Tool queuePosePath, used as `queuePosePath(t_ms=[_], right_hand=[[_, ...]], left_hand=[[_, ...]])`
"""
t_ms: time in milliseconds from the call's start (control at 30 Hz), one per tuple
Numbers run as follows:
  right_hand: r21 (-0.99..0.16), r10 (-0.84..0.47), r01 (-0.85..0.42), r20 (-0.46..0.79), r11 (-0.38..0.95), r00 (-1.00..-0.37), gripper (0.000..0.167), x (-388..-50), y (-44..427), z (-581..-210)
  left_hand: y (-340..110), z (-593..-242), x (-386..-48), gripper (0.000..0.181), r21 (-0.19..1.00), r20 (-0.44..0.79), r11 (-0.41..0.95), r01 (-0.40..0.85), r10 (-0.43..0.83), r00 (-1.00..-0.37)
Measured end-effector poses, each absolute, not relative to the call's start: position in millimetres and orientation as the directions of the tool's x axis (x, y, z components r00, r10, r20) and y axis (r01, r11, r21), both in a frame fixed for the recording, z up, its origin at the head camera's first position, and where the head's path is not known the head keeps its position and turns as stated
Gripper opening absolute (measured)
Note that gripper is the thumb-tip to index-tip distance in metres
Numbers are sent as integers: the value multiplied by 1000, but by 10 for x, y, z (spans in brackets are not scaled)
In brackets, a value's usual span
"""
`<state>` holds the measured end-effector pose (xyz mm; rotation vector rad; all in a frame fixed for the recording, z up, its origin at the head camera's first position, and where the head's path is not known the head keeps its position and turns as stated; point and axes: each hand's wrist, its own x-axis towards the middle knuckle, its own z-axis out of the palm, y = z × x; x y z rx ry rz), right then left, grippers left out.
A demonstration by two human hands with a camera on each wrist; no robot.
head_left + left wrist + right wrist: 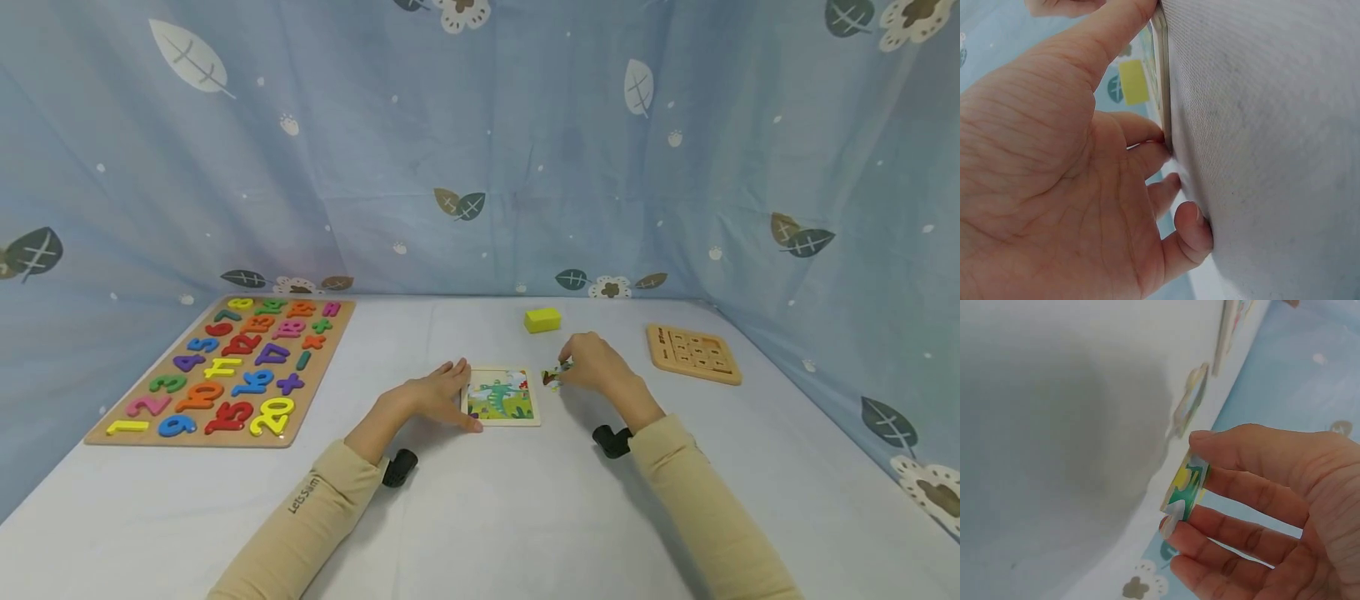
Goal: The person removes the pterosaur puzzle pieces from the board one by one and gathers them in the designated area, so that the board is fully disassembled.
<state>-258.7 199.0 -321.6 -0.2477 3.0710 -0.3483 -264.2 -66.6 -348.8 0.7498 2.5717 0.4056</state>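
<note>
A small wooden tray puzzle (504, 398) with a green dinosaur picture lies flat on the white-covered table. My left hand (433, 397) rests along its left side, thumb at the near corner and fingers at the far one; in the left wrist view the fingers touch the tray edge (1162, 81). To the tray's right, my right hand (596, 364) pinches a green, yellow and white puzzle piece (1186, 487) between thumb and fingers, tilted above the table. Another loose piece (1191, 400) lies between that hand and the tray.
A yellow block (542, 320) stands behind the tray. At the left lies a large board of colourful numbers (303, 400). A small wooden number board (693, 354) is at the right. A blue patterned curtain (517, 150) hangs behind the table.
</note>
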Motion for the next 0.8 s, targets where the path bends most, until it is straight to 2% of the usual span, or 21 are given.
queuePosePath(t_ms=[400,800], right_hand=[[-197,-159,-152,-19,968,-987,26,-2587,2154,-3264],[-242,-102,-79,-84,967,-991,29,-2625,2169,-3335]], left_hand=[[-673,-3467,-2625,106,385,-317,810,443,567,-760],[-663,-3478,-2630,106,395,-321,813,428,558,-765]])
